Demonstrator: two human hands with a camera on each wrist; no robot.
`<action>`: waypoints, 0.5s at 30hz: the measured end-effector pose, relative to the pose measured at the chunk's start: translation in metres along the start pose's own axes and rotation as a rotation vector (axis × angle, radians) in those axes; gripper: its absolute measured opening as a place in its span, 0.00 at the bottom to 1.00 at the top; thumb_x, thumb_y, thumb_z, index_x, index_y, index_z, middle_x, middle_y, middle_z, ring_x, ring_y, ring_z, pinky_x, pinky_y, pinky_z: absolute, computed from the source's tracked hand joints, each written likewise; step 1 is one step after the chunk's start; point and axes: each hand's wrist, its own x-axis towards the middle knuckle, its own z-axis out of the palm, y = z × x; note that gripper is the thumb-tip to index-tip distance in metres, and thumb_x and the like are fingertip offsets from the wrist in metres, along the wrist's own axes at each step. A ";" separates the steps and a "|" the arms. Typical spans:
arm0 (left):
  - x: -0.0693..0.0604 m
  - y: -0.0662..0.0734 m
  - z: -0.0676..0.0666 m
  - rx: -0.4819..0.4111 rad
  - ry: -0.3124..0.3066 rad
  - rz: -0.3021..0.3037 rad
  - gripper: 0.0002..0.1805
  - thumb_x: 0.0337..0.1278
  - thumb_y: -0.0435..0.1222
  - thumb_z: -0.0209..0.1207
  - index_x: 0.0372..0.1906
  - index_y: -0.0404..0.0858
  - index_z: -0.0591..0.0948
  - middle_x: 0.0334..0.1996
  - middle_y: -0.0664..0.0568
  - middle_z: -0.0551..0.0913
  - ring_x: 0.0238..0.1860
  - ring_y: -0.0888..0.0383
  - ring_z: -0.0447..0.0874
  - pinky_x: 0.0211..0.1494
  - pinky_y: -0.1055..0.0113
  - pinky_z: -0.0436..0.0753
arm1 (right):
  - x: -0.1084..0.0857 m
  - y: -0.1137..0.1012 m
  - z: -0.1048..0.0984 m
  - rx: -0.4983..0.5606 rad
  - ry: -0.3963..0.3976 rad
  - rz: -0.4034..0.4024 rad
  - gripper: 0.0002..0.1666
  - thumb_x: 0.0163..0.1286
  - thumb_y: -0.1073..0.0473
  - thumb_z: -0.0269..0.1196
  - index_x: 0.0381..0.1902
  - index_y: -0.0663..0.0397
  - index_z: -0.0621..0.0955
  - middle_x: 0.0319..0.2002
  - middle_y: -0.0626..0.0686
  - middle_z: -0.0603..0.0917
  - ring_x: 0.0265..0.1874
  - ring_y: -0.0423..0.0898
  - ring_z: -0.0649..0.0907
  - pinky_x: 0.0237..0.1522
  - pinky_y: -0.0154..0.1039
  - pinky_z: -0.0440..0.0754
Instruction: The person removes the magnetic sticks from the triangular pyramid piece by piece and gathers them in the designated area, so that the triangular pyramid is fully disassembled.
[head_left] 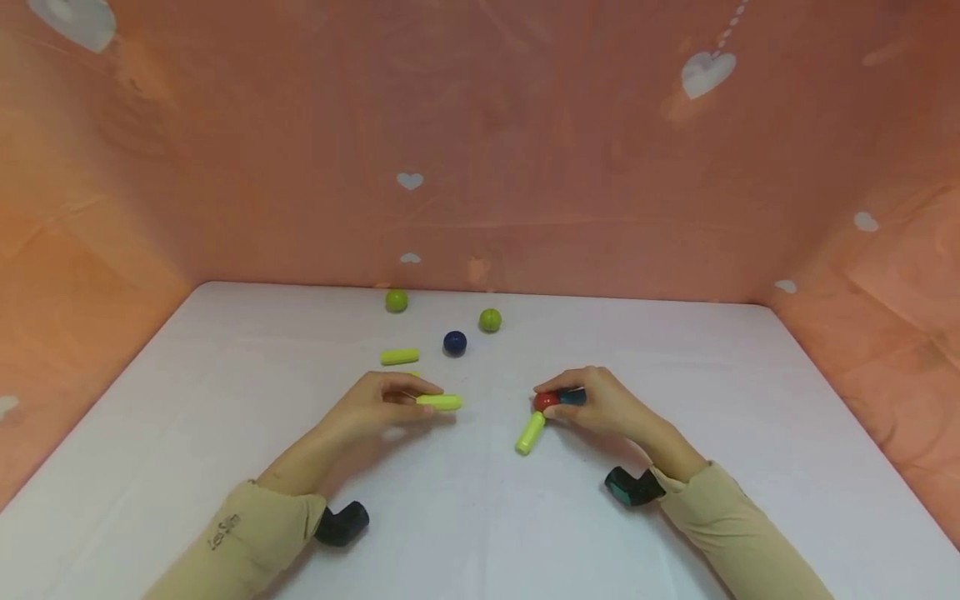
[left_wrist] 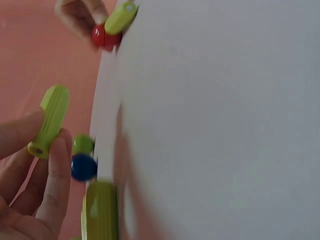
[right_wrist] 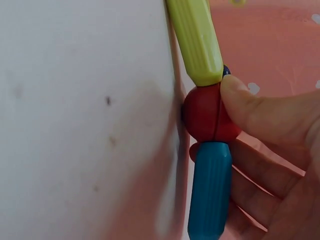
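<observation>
Between thumb and fingertips, the left hand (head_left: 375, 405) pinches a yellow-green toy rod (head_left: 442, 402), whose end shows a small dark round spot in the left wrist view. The right hand (head_left: 606, 403) pinches a red ball (right_wrist: 202, 114) low over the white surface. A second yellow-green rod (right_wrist: 197, 42) and a blue rod (right_wrist: 210, 190) meet this ball on opposite sides. The two hands are apart, with a gap between the left hand's rod and the red ball. Part of the blue rod is hidden by the right hand in the head view.
Beyond the left hand lie a yellow-green rod (head_left: 400, 357) and another mostly hidden one (head_left: 413, 374). Farther back are a dark blue ball (head_left: 454, 342) and two green balls (head_left: 491, 320) (head_left: 397, 300). An orange cloth with white hearts (head_left: 480, 150) surrounds the white table (head_left: 480, 533).
</observation>
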 end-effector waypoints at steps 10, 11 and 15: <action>-0.021 -0.015 -0.026 0.073 0.019 -0.030 0.19 0.52 0.40 0.67 0.50 0.38 0.84 0.50 0.45 0.83 0.43 0.57 0.77 0.46 0.65 0.74 | 0.000 0.003 0.000 0.019 0.000 -0.007 0.17 0.58 0.62 0.70 0.48 0.56 0.85 0.44 0.52 0.87 0.45 0.48 0.82 0.49 0.46 0.79; -0.022 -0.016 -0.027 0.082 0.018 -0.043 0.18 0.52 0.40 0.67 0.49 0.39 0.84 0.50 0.46 0.83 0.44 0.56 0.76 0.46 0.65 0.74 | 0.000 0.003 0.000 0.019 -0.001 -0.010 0.18 0.58 0.62 0.70 0.48 0.56 0.85 0.44 0.52 0.87 0.45 0.48 0.82 0.48 0.45 0.79; -0.027 -0.017 -0.028 0.085 0.019 -0.112 0.18 0.52 0.38 0.67 0.49 0.38 0.84 0.49 0.46 0.82 0.46 0.54 0.74 0.44 0.65 0.74 | 0.000 0.004 0.000 0.015 -0.005 -0.015 0.18 0.58 0.61 0.70 0.48 0.56 0.85 0.44 0.52 0.87 0.45 0.48 0.82 0.48 0.45 0.80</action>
